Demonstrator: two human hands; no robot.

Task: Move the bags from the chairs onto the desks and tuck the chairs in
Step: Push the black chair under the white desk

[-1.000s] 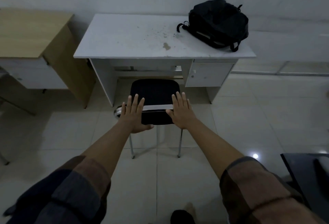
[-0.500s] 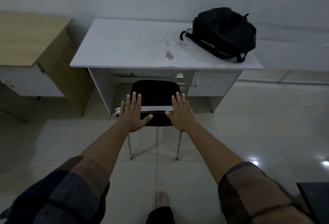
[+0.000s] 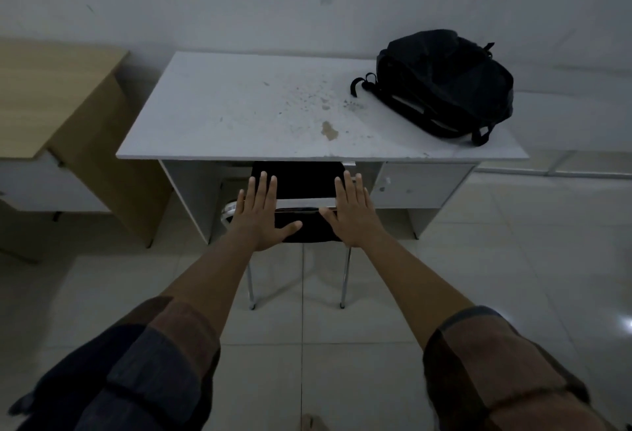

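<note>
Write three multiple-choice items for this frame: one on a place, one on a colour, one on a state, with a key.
1. Where is the black backpack?
A. on the chair seat
B. on the far right of the white desk
C. on the floor

2. What colour is the desk at the left edge?
A. light wood
B. red
C. black

3. How do the hands meet the chair?
A. both grip its legs
B. one lifts it
C. both rest flat on its backrest

Key: B, it lies on the desktop's right end; A, its top is tan wood; C, the left hand and right hand show straight fingers on the backrest.
</note>
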